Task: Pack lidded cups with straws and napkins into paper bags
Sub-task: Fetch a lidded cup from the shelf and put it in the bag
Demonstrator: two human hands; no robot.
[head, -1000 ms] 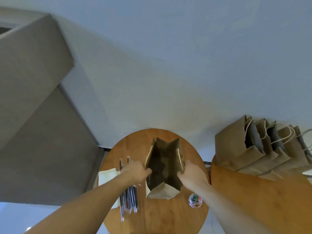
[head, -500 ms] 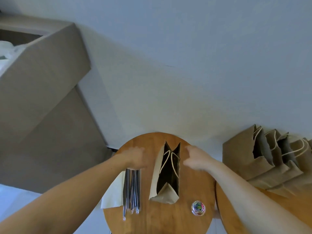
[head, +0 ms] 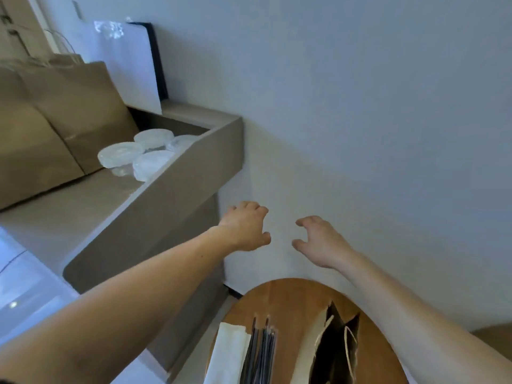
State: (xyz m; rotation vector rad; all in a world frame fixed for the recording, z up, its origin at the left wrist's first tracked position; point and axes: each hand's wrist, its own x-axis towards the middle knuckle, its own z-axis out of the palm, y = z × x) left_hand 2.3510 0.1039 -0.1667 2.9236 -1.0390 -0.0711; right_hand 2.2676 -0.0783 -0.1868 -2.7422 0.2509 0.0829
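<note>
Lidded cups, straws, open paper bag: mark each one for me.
lidded cups (head: 151, 162), head view, on the lid of the front cup in the cluster.
straws (head: 263, 353), head view, mid-length of the dark bundle.
open paper bag (head: 306, 358), head view, on its pale left side panel.

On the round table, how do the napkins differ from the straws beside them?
The napkins are white, broad and flat; the straws are dark, thin and long. The napkins lie at the table's left edge, the straws between them and the paper bag. Both lie on the round table, pointing the same way.
</note>
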